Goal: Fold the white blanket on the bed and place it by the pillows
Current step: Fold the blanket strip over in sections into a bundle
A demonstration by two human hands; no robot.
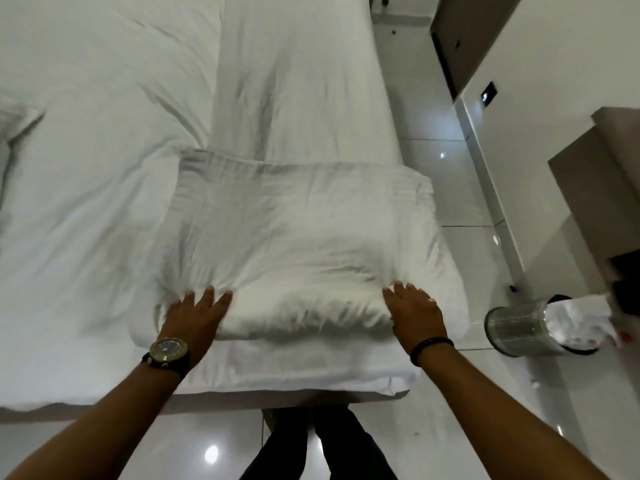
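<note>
The blanket [298, 244] lies folded into a thick rectangle at the near right corner of the bed [86, 202], its right edge reaching the bed's side above the tiled floor [450, 188]. Both hands lie flat and spread on its near edge, gripping nothing: the left hand [197, 315], with a watch [168, 349] on the wrist, at the left corner, the right hand [415, 313] at the right. A bin [519, 330] stands on the floor well right of the bed.
</note>
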